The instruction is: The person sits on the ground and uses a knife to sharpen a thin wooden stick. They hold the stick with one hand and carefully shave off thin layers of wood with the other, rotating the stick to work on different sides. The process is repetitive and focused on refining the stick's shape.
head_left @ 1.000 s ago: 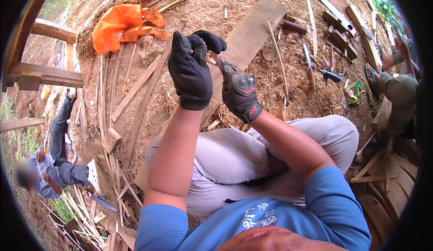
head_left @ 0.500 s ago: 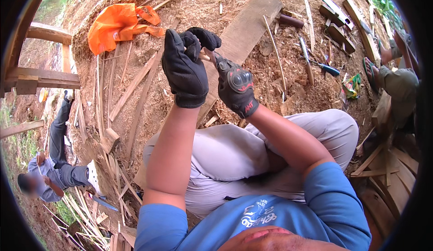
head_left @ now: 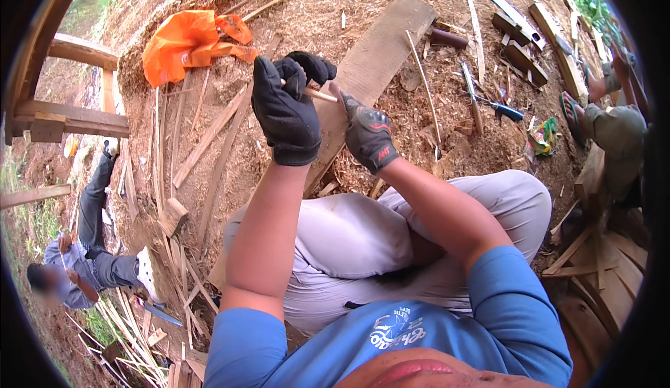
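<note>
My left hand (head_left: 287,116), in a black glove, is closed around a thin, pale wooden stick (head_left: 319,95). The stick slants slightly down to the right out of the fist. My right hand (head_left: 370,131) wears a dark grey glove with a hard knuckle guard and bare fingertips. Its fingers close at the stick's right end, with the index finger reaching along it; the thumb is mostly hidden. Below both hands, a wide wooden plank (head_left: 391,46) lies on ground covered in shavings.
An orange cloth or bag (head_left: 183,47) lies at the far left. To the right are a wooden hand plane (head_left: 523,60), a chisel-like tool (head_left: 472,98) and a blue-handled tool (head_left: 508,109). One person (head_left: 80,273) sits at the left; another person's leg (head_left: 614,130) shows at the right.
My right hand has shifted slightly right and down along the stick, so more of the stick shows between the hands. My left hand keeps its grip, nearly unmoved.
</note>
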A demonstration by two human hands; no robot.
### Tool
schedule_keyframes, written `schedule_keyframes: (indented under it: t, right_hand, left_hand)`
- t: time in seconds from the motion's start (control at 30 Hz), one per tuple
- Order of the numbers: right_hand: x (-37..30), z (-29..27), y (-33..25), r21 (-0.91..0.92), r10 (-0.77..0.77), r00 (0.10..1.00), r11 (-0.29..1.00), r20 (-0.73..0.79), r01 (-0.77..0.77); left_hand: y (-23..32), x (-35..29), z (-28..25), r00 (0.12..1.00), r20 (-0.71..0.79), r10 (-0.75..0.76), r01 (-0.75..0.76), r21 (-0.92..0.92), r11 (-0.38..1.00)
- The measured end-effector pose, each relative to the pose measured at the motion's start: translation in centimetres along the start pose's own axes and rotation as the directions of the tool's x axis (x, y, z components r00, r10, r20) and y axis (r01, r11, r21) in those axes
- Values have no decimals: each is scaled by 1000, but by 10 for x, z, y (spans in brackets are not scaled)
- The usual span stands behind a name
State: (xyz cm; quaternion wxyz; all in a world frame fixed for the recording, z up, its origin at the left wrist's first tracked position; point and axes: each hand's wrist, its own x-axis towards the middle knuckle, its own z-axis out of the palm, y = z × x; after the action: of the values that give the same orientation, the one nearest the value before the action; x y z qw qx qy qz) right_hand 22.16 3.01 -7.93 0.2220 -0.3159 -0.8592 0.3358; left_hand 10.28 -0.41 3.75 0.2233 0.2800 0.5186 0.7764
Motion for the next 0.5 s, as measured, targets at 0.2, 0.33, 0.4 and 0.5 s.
schedule_keyframes:
  t: [0.2,0.33,0.4,0.5]
  right_hand:
    - [14,-5,32,-79,158,977,986,141,-148]
    - [57,-53,27,-157,73,960,980,-270,-119]
    - [64,-77,26,-9,120,914,991,-387,-134]
    - [73,-74,67,72,164,896,987,-412,-147]
  left_hand:
    - [-3,9,-3,999,2,-45,45,-137,990]
    - [6,54,-83,1000,3,20,-17,-420,907]
    - [21,68,-117,990,-142,11,-84,-520,850]
    - [33,80,-146,916,-386,-106,-152,-579,801]
